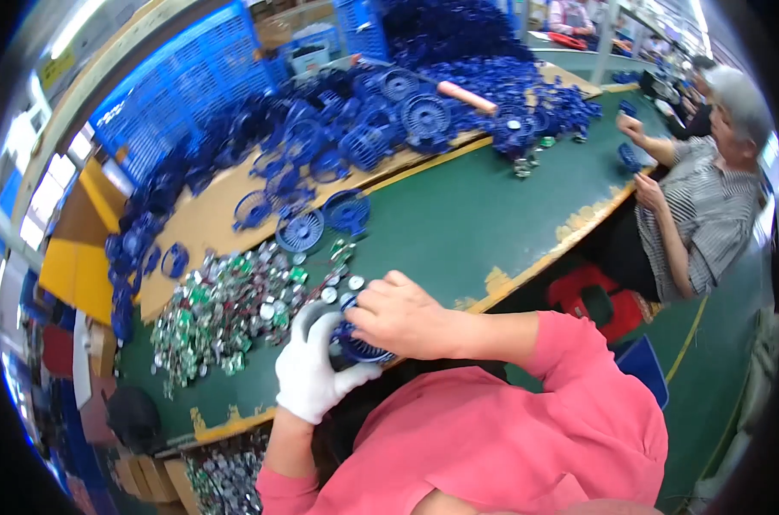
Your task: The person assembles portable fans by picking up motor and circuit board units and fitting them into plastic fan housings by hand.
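Blue fan housing [362, 350] looked light, stiff, best rim-held! Left hand [312, 371] cupped it; right hand [398, 316] bent over, pinch unclear.

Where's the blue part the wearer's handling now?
In the head view, the blue part is just below centre, between the gloved left hand and bare right hand, by the near edge of the bench.

Bench [466, 210]: green top, near edge worn to yellowish patches. Floor [720, 343]: green, marked with a yellow line [688, 336]. Red stool [568, 293] positioned beside the bench, right side. Windows [32, 233] at far left, bright. Tube light [76, 27], upper left: lit.
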{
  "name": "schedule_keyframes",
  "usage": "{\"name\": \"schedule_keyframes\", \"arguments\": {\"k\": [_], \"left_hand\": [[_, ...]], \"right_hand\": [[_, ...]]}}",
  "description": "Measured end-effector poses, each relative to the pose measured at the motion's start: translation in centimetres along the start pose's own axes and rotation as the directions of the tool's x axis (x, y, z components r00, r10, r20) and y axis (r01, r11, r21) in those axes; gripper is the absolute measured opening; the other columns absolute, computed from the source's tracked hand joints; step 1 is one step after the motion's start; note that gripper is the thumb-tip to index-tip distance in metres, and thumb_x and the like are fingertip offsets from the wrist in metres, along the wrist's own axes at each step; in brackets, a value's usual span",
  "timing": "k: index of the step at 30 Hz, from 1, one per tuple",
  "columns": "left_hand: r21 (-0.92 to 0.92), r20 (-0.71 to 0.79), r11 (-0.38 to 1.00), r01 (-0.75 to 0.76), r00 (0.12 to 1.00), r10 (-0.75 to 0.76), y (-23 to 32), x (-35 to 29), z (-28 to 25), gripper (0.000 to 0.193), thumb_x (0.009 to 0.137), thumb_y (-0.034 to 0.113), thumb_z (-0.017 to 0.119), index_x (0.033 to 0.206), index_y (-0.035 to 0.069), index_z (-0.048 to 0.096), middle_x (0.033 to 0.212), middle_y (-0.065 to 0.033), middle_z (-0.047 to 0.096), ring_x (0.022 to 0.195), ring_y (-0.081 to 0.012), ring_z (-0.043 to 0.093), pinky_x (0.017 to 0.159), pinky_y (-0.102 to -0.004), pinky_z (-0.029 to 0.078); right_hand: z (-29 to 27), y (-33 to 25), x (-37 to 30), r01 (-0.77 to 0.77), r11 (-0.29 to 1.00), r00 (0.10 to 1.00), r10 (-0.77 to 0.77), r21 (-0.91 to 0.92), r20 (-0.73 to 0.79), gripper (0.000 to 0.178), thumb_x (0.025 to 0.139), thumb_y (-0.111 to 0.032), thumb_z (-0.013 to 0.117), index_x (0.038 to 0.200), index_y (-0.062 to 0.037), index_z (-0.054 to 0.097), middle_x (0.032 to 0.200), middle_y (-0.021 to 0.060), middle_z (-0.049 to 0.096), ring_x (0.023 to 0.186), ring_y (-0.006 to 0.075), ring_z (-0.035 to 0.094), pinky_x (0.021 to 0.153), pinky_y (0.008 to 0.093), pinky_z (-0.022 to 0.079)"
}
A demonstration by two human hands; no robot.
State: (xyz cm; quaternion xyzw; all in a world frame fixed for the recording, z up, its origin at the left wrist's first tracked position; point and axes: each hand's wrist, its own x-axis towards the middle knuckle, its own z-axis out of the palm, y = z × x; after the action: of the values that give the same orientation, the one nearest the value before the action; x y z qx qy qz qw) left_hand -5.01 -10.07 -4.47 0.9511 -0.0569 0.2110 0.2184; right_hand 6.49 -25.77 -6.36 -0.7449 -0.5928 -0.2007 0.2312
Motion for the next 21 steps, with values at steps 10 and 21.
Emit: {"name": "schedule_keyframes", "arguments": {"k": [10, 21], "left_hand": [[0.147, 0.084, 0.987, -0.058, 0.995, 0.046, -2.0, -2.0, 1.3, 0.039, 0.061, 0.013, 0.075, 0.099, 0.010, 0.066, 0.097, -0.0119, 0.062, 0.087, -0.0320, 0.060, 0.075, -0.0396, 0.049], [0.208, 0.107, 0.975, -0.083, 0.992, 0.062, -1.9, -2.3, 2.2, 0.032, 0.076, 0.027, 0.072, 0.105, 0.014, 0.068, 0.098, -0.0138, 0.062, 0.087, -0.0335, 0.059, 0.075, -0.0412, 0.049]], "right_hand": [[2.0, 1.2, 0.0, 0.202, 0.979, 0.971, -0.197, -0.029, 0.133, 0.007, 0.075, -0.018, 0.058, 0.071, -0.0119, 0.060, 0.074, 0.0001, 0.057, 0.080, 0.0178, 0.054, 0.077, 0.0372, 0.036], [3.0, 2.0, 0.8, 0.312, 0.950, 0.933, -0.308, 0.008, 0.183, 0.016, 0.070, -0.024, 0.060, 0.064, -0.0113, 0.068, 0.072, 0.0037, 0.065, 0.075, 0.0218, 0.060, 0.066, 0.0379, 0.041]]}}
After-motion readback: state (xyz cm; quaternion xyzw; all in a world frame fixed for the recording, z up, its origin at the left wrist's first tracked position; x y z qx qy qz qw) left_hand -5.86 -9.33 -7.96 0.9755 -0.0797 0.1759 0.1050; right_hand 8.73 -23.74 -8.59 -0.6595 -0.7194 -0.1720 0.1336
